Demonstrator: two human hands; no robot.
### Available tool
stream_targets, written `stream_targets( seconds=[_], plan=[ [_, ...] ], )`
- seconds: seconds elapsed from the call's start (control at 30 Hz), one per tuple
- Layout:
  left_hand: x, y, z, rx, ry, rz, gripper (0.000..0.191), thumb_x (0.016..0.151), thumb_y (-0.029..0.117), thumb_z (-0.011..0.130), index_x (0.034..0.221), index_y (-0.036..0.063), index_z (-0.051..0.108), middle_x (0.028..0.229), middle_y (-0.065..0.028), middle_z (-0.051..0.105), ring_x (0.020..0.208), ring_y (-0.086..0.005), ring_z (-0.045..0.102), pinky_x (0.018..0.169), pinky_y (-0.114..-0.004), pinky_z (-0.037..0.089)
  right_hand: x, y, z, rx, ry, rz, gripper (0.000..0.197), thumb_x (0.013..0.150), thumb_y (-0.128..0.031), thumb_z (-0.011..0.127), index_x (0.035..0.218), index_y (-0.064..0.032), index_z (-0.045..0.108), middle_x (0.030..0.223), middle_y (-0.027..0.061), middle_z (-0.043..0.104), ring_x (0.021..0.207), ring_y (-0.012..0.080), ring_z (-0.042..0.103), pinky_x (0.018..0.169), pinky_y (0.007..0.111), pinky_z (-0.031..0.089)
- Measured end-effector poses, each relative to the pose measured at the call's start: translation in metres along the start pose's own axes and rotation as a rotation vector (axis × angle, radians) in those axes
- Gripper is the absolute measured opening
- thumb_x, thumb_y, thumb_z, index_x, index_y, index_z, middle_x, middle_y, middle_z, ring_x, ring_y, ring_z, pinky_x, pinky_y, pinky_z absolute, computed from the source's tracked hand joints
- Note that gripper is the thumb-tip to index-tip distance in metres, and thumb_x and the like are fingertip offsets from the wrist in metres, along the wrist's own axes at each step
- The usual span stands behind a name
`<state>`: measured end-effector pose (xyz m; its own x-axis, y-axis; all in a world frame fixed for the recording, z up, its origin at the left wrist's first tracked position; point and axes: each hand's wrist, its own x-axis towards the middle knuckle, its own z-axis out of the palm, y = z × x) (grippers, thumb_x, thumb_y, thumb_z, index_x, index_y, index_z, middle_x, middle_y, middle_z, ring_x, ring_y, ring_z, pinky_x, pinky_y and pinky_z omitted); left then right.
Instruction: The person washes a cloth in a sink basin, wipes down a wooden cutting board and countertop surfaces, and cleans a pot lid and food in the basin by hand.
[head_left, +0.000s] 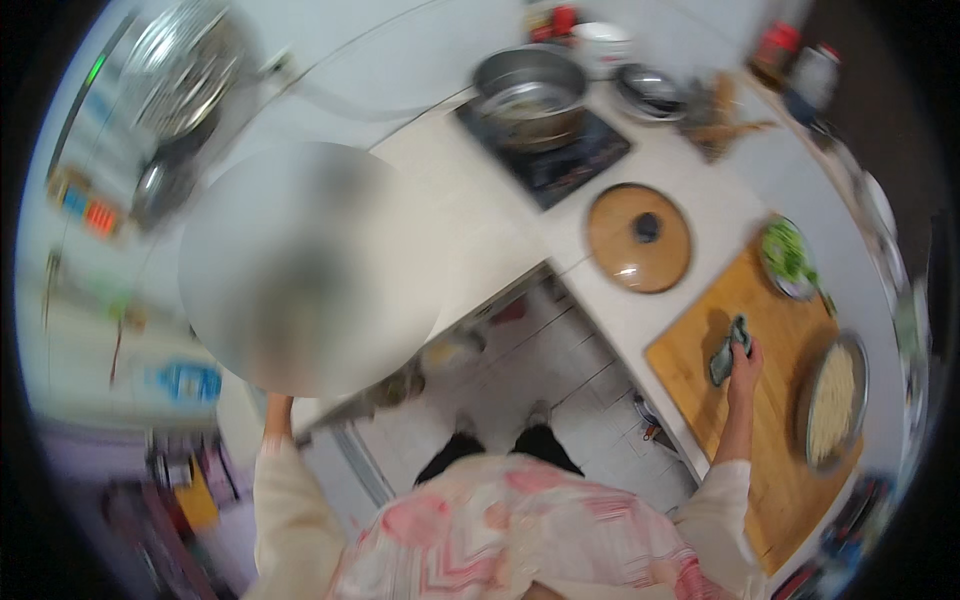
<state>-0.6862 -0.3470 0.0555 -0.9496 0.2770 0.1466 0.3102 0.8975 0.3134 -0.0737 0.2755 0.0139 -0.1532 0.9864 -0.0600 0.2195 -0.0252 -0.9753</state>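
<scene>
My right hand (745, 365) grips a bunched grey-green cloth (724, 360) just above the wooden cutting board (690, 360). To its right on the board, a round metal pan (811, 442) contains a pale, fine-textured food I cannot identify. Farther back, chopped green vegetables (784, 251) fill a small bowl on the board's far corner. My left forearm (278, 420) reaches over the counter at the left, where a round blurred patch hides the hand and whatever is near it.
A metal pot (531, 94) stands on a black induction cooker (559, 169) at the counter's corner. A glass lid with a black knob (639, 238) lies between cooker and board. Bottles (796, 64) line the far right edge. A faucet-side blue object (191, 381) shows at left.
</scene>
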Motion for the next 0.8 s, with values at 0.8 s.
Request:
stream_targets(
  seconds=[0.8],
  plan=[
    [-0.044, 0.200, -0.063, -1.224, -0.477, -0.207, 0.033, 0.093, 0.029, 0.044, 0.070, 0.0063, 0.050, 0.052, 0.0024, 0.040, 0.043, -0.0077, 0.035, 0.040, -0.025, 0.027, -0.204, -0.291, 0.589, 0.319, -0.592, -0.199, 0.010, 0.073, -0.006, 0.063, 0.077, -0.0030, 0.054, 0.070, 0.0036, 0.056, 0.062, 0.0114, 0.052, 0.054, 0.028, 0.043]
  ],
)
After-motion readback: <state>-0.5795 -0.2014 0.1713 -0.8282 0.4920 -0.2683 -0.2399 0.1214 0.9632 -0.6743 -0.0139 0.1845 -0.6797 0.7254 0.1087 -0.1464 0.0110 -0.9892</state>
